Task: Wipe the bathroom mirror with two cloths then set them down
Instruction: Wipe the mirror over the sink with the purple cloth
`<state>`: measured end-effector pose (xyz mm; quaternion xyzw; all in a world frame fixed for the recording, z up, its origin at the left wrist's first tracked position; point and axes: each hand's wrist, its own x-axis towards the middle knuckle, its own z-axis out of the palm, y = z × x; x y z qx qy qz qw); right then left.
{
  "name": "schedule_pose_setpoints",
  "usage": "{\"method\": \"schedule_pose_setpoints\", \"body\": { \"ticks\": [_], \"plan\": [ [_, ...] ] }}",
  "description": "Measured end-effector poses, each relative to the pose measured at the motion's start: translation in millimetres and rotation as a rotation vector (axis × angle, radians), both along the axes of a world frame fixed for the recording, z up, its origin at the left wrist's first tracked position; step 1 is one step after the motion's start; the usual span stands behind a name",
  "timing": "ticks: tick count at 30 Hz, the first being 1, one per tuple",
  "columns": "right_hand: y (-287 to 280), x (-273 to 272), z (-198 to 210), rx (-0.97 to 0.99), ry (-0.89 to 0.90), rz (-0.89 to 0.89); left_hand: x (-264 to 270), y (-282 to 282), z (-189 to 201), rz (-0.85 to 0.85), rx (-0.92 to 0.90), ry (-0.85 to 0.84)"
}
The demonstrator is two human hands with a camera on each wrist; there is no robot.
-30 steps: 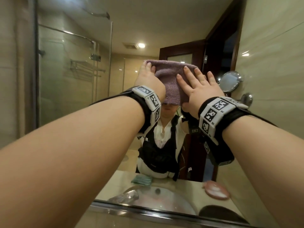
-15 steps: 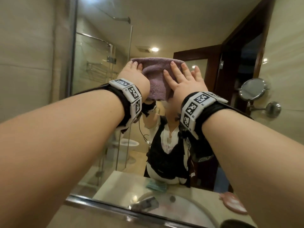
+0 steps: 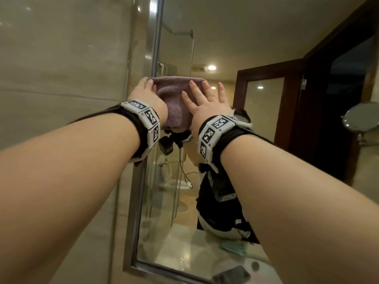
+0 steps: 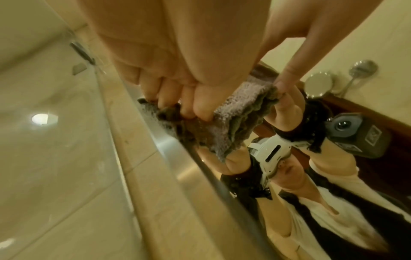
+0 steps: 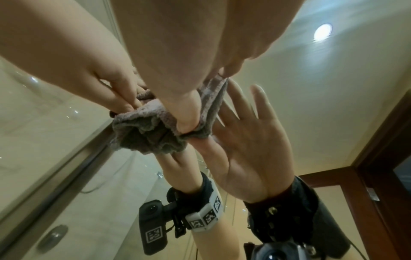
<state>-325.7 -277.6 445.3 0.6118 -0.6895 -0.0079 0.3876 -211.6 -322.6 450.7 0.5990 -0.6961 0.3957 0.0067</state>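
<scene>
A purple cloth [image 3: 174, 99] lies flat against the bathroom mirror [image 3: 262, 124], up near its left edge. My left hand [image 3: 148, 88] grips the cloth's left edge, its fingers curled into the bunched fabric [image 4: 233, 112]. My right hand [image 3: 205, 93] presses the cloth's right part with straight, spread fingers, some of them reaching past it onto the glass. From the right wrist, the thumb [image 5: 186, 114] lies on the cloth [image 5: 146, 133]. A teal cloth [image 3: 233, 247] shows only as a reflection, lying on the counter.
The mirror's metal frame [image 3: 135, 201] runs down beside the tiled wall [image 3: 61, 78] on the left. A round swing-arm mirror [image 3: 361, 117] juts from the right wall. The counter and basin [image 3: 205, 253] appear reflected below, along with a glass shower screen and a dark door.
Both hands have slid the purple cloth leftward across the glass to the mirror's left edge. The view has swung left with them.
</scene>
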Motion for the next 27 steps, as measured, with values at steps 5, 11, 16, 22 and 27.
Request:
{"method": "schedule_pose_setpoints", "body": {
  "ticks": [5,11,16,22,27],
  "plan": [
    [-13,13,4,-0.034,0.015,0.002,2,-3,-5,-0.039,-0.006,-0.038],
    [-9,6,9,-0.028,0.068,0.005,6,0,-4,-0.066,-0.027,0.03],
    [-1,-13,20,-0.037,0.118,-0.01,1,9,4,-0.073,-0.021,0.133],
    [23,-47,32,-0.061,0.06,-0.03,-29,26,17,-0.146,-0.056,0.111],
    [53,-90,41,-0.067,0.039,-0.072,-67,54,26,-0.291,-0.063,0.341]
  ]
}}
